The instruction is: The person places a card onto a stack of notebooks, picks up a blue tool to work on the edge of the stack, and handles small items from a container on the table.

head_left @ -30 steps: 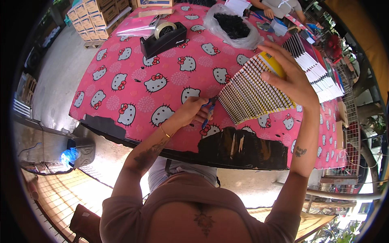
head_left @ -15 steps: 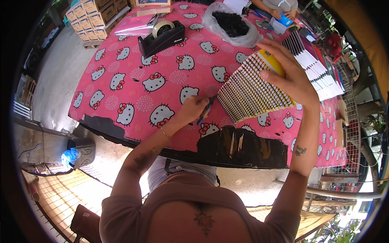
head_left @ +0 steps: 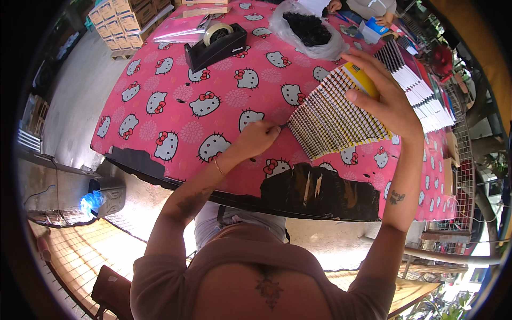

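Observation:
A stack of spiral-bound notebooks [head_left: 335, 118] lies on the table with its rows of dark coils facing up and a yellow cover at the far right. My right hand [head_left: 388, 104] rests over the yellow end, fingers stretched out and thumb apart against the coils. At the stack's left corner, my left hand [head_left: 260, 138] is closed, its fingertips pinched near the end of the coils. A small dark tip shows at those fingertips; whatever the hand holds is otherwise hidden.
Beyond are a black tape dispenser [head_left: 216, 47], a plastic bag of black pieces [head_left: 306, 31] and pink plastic packets [head_left: 182, 31]. More bound notebooks [head_left: 421, 93] are piled at right. Another person's hand [head_left: 383, 21] holds something blue at the far right. Stacked cartons [head_left: 124, 24] stand beyond the table.
My left hand has turned and shifted slightly right; the slim blue-and-dark tool that showed below its fingers is now out of sight. My right hand stays on the stack.

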A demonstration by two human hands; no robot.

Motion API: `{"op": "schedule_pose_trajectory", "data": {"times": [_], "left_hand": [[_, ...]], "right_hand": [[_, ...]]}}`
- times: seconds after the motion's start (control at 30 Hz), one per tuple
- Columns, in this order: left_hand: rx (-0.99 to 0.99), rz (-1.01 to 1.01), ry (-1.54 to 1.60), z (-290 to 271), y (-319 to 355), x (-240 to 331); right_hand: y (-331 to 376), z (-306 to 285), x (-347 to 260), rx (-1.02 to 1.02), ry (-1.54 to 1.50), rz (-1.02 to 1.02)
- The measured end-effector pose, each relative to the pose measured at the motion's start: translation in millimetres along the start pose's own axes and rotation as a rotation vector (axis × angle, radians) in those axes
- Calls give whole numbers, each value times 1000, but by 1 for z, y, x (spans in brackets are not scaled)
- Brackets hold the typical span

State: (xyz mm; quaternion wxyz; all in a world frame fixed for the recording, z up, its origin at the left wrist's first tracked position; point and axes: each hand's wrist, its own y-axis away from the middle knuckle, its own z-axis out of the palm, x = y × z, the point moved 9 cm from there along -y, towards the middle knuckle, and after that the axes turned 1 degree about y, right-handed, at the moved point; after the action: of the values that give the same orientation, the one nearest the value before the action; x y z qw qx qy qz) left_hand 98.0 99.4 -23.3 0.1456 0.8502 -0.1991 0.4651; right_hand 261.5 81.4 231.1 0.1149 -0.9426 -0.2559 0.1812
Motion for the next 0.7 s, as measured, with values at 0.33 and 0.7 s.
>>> {"op": "schedule_pose_trajectory", "data": {"times": [0.33,0.7], "left_hand": [[-118,-343,816,26,3,-40],[-165,-381,772,16,2,-35]], "right_hand": [[0,0,-3,5,-36,-14],[-1,0,6,-13,-40,11]]}}
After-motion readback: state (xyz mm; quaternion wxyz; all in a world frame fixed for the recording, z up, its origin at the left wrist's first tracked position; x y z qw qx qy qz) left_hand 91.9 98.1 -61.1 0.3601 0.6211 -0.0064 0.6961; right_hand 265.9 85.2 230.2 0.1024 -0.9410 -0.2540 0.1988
